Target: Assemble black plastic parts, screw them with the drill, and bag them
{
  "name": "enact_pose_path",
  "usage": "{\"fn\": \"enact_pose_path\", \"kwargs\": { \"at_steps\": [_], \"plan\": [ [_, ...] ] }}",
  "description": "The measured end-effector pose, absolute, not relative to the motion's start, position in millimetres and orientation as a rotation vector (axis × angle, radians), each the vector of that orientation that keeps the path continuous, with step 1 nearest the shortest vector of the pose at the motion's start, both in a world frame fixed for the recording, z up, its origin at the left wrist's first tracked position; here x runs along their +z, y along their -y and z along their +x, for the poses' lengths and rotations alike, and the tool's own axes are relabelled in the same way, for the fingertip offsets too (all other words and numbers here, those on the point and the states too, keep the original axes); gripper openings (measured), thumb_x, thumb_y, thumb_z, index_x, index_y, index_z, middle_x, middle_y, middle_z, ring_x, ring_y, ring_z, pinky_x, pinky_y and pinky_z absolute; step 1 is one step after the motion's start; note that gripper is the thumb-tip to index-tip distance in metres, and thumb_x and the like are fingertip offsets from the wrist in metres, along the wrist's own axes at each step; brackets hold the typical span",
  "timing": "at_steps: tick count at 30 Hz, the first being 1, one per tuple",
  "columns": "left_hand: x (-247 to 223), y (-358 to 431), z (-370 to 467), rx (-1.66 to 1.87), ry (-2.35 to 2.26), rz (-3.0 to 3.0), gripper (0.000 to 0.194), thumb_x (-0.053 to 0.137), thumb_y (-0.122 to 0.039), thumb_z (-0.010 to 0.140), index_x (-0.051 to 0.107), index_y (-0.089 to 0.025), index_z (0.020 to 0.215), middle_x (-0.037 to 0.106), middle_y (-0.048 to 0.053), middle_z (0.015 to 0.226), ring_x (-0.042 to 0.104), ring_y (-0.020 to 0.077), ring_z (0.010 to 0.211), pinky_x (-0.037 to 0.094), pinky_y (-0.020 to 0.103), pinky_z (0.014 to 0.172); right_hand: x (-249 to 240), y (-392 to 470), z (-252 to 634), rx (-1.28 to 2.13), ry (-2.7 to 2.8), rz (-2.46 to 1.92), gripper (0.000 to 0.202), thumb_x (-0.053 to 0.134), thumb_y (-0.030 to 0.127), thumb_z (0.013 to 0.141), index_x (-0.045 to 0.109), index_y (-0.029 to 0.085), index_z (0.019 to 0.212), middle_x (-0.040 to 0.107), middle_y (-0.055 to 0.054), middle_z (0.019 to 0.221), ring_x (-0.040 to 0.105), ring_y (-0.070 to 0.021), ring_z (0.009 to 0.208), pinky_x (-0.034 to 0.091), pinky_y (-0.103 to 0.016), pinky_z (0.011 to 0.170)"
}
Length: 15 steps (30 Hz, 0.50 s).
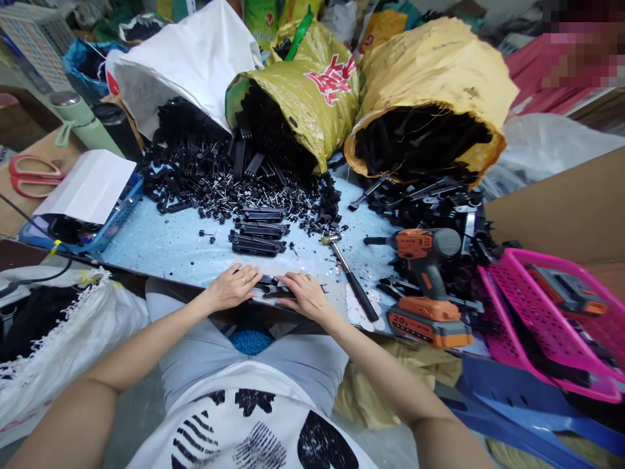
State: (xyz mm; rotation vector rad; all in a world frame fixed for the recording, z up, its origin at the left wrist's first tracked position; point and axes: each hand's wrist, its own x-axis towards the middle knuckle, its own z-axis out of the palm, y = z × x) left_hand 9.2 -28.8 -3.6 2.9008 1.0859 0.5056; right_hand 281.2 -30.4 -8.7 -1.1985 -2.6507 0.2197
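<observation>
Hands meet at the near edge of the pale blue speckled table [161, 251]; the left hand [233, 286] lies palm down with fingers curled over one end of a flat black plastic strip [272, 287], the right hand [305, 294] presses on the other end, so both hold the same piece between them; just beyond it lie three similar long black plastic bars [258, 230] in a loose stack, and past those a heap of small black plastic parts [209, 176] spilling from a white sack [188, 62] and an olive-yellow sack [312, 91]; a black-handled hammer [352, 280] rests just right of the right hand, with an orange and grey cordless drill [424, 260] standing beside it; a pink plastic basket [551, 312] sits further right.
</observation>
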Motion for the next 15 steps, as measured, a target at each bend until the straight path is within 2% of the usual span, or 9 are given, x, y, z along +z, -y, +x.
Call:
{"fn": "enact_pose_path", "kwargs": {
  "at_steps": [2,5,7,10,15],
  "plan": [
    [1.5,16.1,25.8,0.349,-1.102,2.905,0.044,0.049,-0.043,0.090,0.056,-0.010,0.119,0.064,0.018,0.108,0.060,0.0265,0.099,0.044,0.038,0.083,-5.7,22.8,288.4,0.092,2.694,-1.344,0.063,0.042,0.067,0.084,0.062,0.010,0.103,0.063,-0.014,0.091,0.058,-0.0228,0.085,0.041,-0.031,0.072],
    [10.3,2.1,41.9,0.222,-1.216,2.864,0.050,0.040,-0.051,0.091,0.065,-0.009,0.086,0.066,0.015,0.077,0.063,0.0239,0.073,0.044,0.033,0.066,6.2,14.1,296.3,0.018,2.756,-1.398,0.065,0.031,0.070,0.085,0.061,0.013,0.074,0.060,-0.009,0.070,0.055,-0.0184,0.067,0.033,-0.027,0.059],
    [16.9,2.5,45.5,0.285,-1.227,2.834,0.055,0.032,-0.054,0.092,0.062,-0.012,0.071,0.064,0.012,0.067,0.061,0.0215,0.064,0.042,0.032,0.059,22.9,14.1,300.5,0.026,2.794,-1.268,0.068,0.024,0.069,0.087,0.058,0.014,0.067,0.057,-0.008,0.064,0.052,-0.0165,0.061,0.029,-0.027,0.056],
    [31.9,21.3,45.8,0.539,-1.125,2.781,0.059,0.023,-0.054,0.094,0.059,-0.016,0.066,0.061,0.009,0.061,0.058,0.0187,0.058,0.039,0.030,0.056,60.4,24.9,304.9,0.158,2.810,-0.991,0.067,0.020,0.067,0.089,0.054,0.017,0.062,0.053,-0.005,0.058,0.047,-0.0147,0.056,0.026,-0.028,0.054],
    [73.2,75.0,53.9,0.941,-0.651,2.411,0.062,0.009,-0.049,0.096,0.054,-0.019,0.065,0.054,0.004,0.053,0.050,0.0142,0.049,0.035,0.029,0.052,109.1,56.9,297.1,0.777,2.566,-0.509,0.065,0.012,0.061,0.093,0.048,0.019,0.059,0.046,-0.002,0.051,0.045,-0.0135,0.051,0.029,-0.028,0.052]
  ]
}}
